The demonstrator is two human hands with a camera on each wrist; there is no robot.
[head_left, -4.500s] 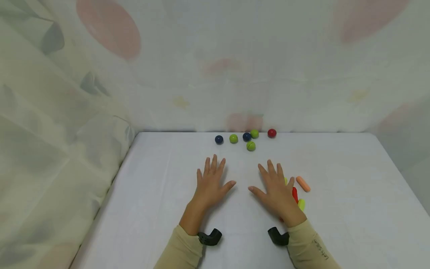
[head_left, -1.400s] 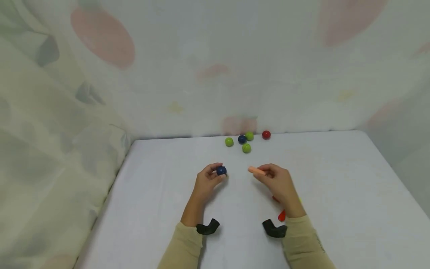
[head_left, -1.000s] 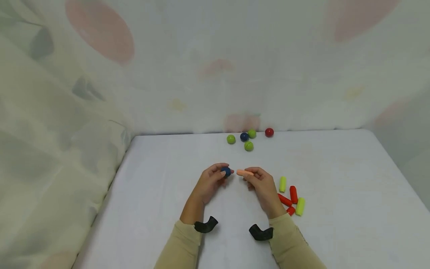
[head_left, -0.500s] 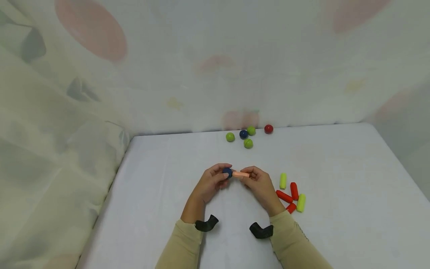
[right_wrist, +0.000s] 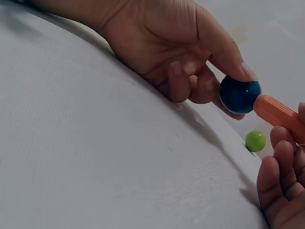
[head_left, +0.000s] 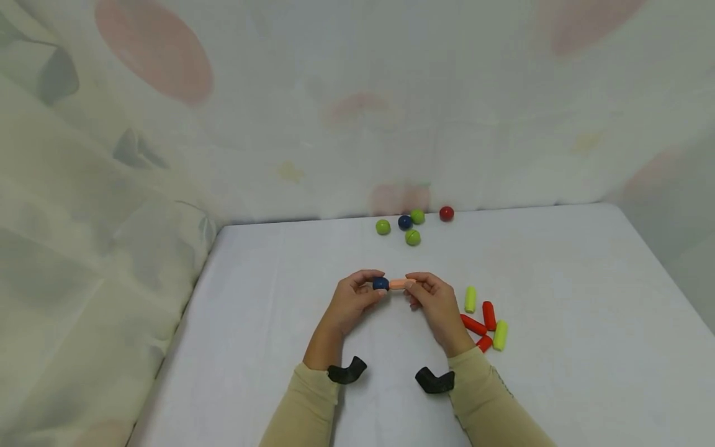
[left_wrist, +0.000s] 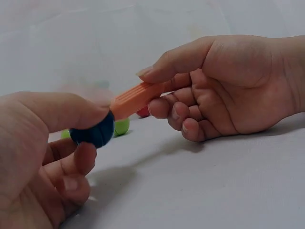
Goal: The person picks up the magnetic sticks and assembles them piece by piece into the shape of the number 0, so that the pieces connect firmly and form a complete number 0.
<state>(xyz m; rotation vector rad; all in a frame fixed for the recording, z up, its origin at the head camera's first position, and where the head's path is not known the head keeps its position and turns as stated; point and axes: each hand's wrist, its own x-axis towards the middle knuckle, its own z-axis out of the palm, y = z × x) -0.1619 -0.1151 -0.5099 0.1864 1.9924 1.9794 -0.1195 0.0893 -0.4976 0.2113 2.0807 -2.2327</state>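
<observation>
While the two hands meet over the middle of the white counter (head_left: 268, 347), a dark blue ball (head_left: 381, 284) is pinched by the left hand (head_left: 352, 301) between the thumb on top and the curled fingers below. To the right of it, the ball is touched by one end of a ribbed orange rod (head_left: 401, 284), as both wrist views show; whether the rod's end is seated inside the ball cannot be told. The other end of the rod is gripped by the right hand (head_left: 438, 304), thumb above and curled fingers beneath. Ball and rod are held level, just above the counter, roughly midway between its left and right edges.

At the far edge of the counter, against the patterned curtain (head_left: 139, 155), a small cluster is seen: a green ball (head_left: 382, 227), a second dark blue ball (head_left: 404, 222), two more green balls (head_left: 417, 216) (head_left: 413, 237) and, a little to the right and apart, a red ball (head_left: 446, 214). Just right of the right hand, a loose group of short rods is laid on the counter: a yellow-green rod (head_left: 470, 300), red rods (head_left: 488, 315) and another yellow-green rod (head_left: 499, 335) at the far right of the group.
</observation>
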